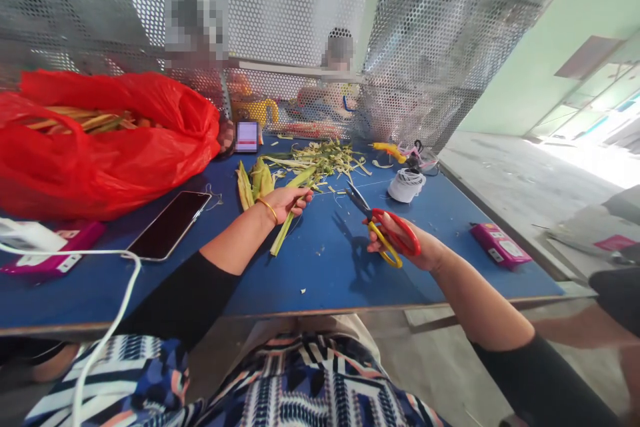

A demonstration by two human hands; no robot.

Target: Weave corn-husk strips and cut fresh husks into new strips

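My left hand [286, 203] is closed around a narrow green strip of husk or leaf [283, 235], whose cut end points down toward the table's front edge. In my right hand [424, 245] are scissors [409, 233] with one red and one yellow handle, their blades slightly apart and pointing up and left. The blades are clear of the strip. A thin white thread stretches between my left hand and a white spool of string [406, 185]. Broader yellow-green husk pieces [261, 179] lie just beyond my left wrist, with a heap of trimmings [327, 157] behind.
The blue table [320, 280] carries a big red plastic bag [165, 153] of husks, a dark-screened phone [167, 223] and magenta packs [501, 245] at both sides. A white cable [131, 280] hangs over the front edge. Perforated metal panels [285, 7] stand behind; people are beyond them.
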